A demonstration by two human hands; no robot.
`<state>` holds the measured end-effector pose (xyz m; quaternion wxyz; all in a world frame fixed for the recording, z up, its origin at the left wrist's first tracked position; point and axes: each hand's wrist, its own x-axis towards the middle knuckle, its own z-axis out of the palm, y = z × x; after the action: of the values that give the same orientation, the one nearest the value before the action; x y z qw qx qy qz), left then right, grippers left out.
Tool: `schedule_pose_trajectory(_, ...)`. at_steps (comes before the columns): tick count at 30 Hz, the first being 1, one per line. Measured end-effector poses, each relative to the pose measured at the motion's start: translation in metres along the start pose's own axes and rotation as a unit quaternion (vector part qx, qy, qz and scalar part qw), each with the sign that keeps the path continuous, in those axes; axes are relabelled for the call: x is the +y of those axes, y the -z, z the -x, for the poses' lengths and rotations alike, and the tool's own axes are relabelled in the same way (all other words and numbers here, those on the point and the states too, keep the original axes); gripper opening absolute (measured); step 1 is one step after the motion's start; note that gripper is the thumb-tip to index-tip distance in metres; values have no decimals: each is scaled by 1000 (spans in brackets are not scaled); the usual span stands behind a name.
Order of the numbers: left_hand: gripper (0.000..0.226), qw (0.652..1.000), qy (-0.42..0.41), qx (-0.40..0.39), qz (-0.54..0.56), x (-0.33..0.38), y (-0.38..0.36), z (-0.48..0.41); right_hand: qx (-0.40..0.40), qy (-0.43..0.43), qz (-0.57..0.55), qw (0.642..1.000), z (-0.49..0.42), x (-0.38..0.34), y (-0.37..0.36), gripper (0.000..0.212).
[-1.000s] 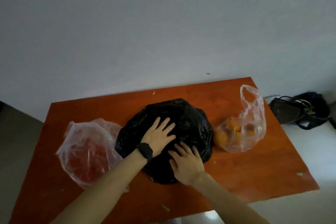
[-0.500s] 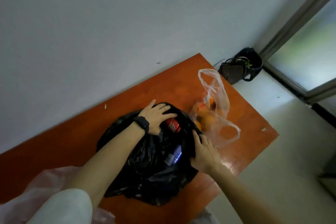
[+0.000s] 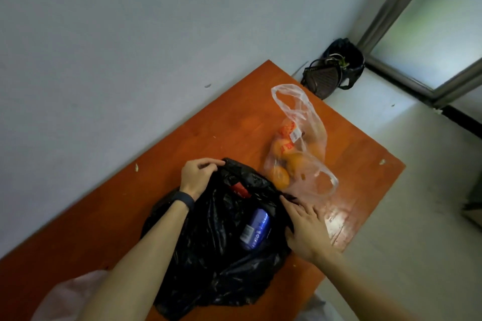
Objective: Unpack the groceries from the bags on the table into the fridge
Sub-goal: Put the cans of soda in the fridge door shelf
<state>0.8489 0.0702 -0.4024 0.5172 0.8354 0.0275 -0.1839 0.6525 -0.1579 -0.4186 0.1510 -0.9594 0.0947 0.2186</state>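
Grey wall [image 3: 130, 34], orange table [image 3: 208, 117], pale floor [image 3: 417, 216], window [image 3: 430, 34]

On my feed: orange-brown table [image 3: 169, 177] with a white glare patch near its right edge. Solid black bag [image 3: 221, 263] in the centre. Inside it I see a blue can [image 3: 257, 228] with a white label and a red can [image 3: 240, 188], mostly covered. See-through clear bag [image 3: 313, 122] holds oranges [image 3: 280, 177] and a red-and-white tag. Pale translucent pink bag [image 3: 67, 294] lower left. Black wristband [image 3: 182, 199]. Plain off-white wall [image 3: 130, 34], light grey floor [image 3: 417, 190], black bin [image 3: 349, 57], grey frame [image 3: 390, 8].
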Motion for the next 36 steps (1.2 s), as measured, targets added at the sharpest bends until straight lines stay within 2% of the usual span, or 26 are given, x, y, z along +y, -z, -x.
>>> schedule_pose_trajectory(2,26,998,-52,20,-14,-6,0,9,88,15,-17,996,8,-6,-1,66)
schedule_pose_trajectory(4,21,971,-189,46,-138,-8,-1,18,202,52,-33,977,15,-12,-1,48)
schedule_pose_trajectory(6,17,885,-357,53,-294,-11,-2,23,283,99,-14,954,21,-22,5,33)
schedule_pose_trajectory(8,15,796,-465,8,-386,-13,-6,25,306,153,21,940,21,-34,11,23)
schedule_pose_trajectory(10,21,723,-504,-62,-469,-11,-10,24,268,203,57,940,18,-44,14,21)
schedule_pose_trajectory(13,43,631,-448,-163,-612,1,-16,16,126,235,117,957,6,-54,17,41)
schedule_pose_trajectory(16,71,579,-374,-212,-693,13,-25,5,-19,211,188,959,-8,-56,21,67)
schedule_pose_trajectory(18,81,559,-357,-216,-716,20,-34,1,-48,195,223,954,-12,-54,23,77)
schedule_pose_trajectory(20,80,554,-355,-210,-723,23,-42,-2,-52,178,242,953,-15,-50,23,87)
schedule_pose_trajectory(26,49,540,-427,-191,-699,17,-43,-5,-69,134,267,952,-17,-50,21,85)
schedule_pose_trajectory(29,57,533,-429,-187,-705,14,-41,-2,-75,143,265,951,-17,-53,17,85)
schedule_pose_trajectory(32,65,538,-392,-190,-722,19,-49,3,-79,147,253,953,-17,-52,18,85)
schedule_pose_trajectory(34,57,519,-385,-190,-739,23,-55,6,-71,159,229,958,-16,-49,19,83)
schedule_pose_trajectory(36,36,507,-399,-182,-741,24,-59,7,-57,175,198,963,-12,-45,20,82)
